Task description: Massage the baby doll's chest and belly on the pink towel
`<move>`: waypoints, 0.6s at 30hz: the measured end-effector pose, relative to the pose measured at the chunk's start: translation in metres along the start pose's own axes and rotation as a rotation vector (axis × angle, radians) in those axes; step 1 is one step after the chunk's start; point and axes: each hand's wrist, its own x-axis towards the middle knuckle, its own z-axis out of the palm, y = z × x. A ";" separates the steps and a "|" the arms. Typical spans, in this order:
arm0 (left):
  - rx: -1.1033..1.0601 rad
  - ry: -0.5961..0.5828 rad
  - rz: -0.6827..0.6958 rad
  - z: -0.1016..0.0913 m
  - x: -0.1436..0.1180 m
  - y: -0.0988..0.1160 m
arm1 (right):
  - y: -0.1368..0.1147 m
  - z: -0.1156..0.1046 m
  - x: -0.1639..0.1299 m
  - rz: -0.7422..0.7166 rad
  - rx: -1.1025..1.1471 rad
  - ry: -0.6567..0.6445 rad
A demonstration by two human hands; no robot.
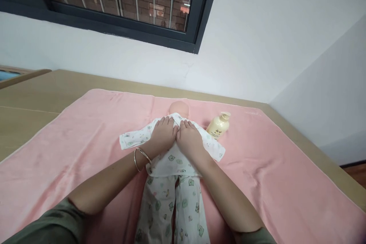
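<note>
A baby doll lies on its back in a white printed top [177, 166] and matching trousers [187, 207]. Its smooth, bald head [179, 108] points away from me, and both sleeves are spread out sideways. My left hand [162, 134] rests flat on the left half of the doll's chest, fingers stretched toward the collar. Beside it, my right hand [189, 138] lies flat on the right half, the two thumbs meeting near the middle. Neither hand grips anything. A thin bangle [137, 160] circles my left wrist.
A pale yellow pump bottle [219, 125] lies tilted by the doll's right-hand sleeve. Pink cloth [91, 137] with some wrinkles covers most of the wooden surface [31, 87]. A white wall [243, 45] and a dark-framed barred window [197, 15] stand behind.
</note>
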 end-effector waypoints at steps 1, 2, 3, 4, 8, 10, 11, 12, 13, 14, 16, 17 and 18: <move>0.026 0.008 0.006 0.000 -0.005 0.005 | 0.003 -0.001 0.002 0.011 0.034 -0.008; 0.045 0.016 0.016 -0.001 -0.011 0.011 | 0.007 -0.002 0.005 0.031 0.073 -0.015; 0.057 0.024 0.029 -0.002 -0.015 0.016 | 0.012 -0.002 0.009 0.057 0.112 -0.023; 0.064 0.029 0.045 -0.003 -0.019 0.019 | 0.017 -0.002 0.012 0.088 0.142 -0.029; 0.013 0.000 0.101 -0.009 -0.014 0.013 | 0.022 -0.002 0.016 0.184 0.147 -0.056; -0.079 -0.057 0.127 -0.011 -0.001 0.001 | 0.013 -0.003 0.009 0.184 0.101 -0.059; -0.137 -0.092 0.124 -0.011 0.005 -0.006 | 0.006 -0.004 0.004 0.162 0.074 -0.061; -0.187 -0.120 0.103 -0.011 0.011 -0.012 | 0.000 -0.005 -0.001 0.129 0.048 -0.064; -0.221 -0.137 0.078 -0.010 0.015 -0.016 | -0.006 -0.007 -0.005 0.093 0.026 -0.067; -0.233 -0.140 0.044 -0.008 0.018 -0.019 | -0.010 -0.008 -0.008 0.061 0.007 -0.070; -0.195 -0.110 -0.005 -0.002 0.017 -0.020 | -0.011 -0.010 -0.010 0.022 0.000 -0.071; -0.161 -0.086 -0.012 0.001 0.014 -0.018 | -0.008 -0.010 -0.008 0.019 0.014 -0.070; -0.133 -0.064 -0.001 0.005 0.010 -0.015 | -0.004 -0.009 -0.004 0.029 0.036 -0.071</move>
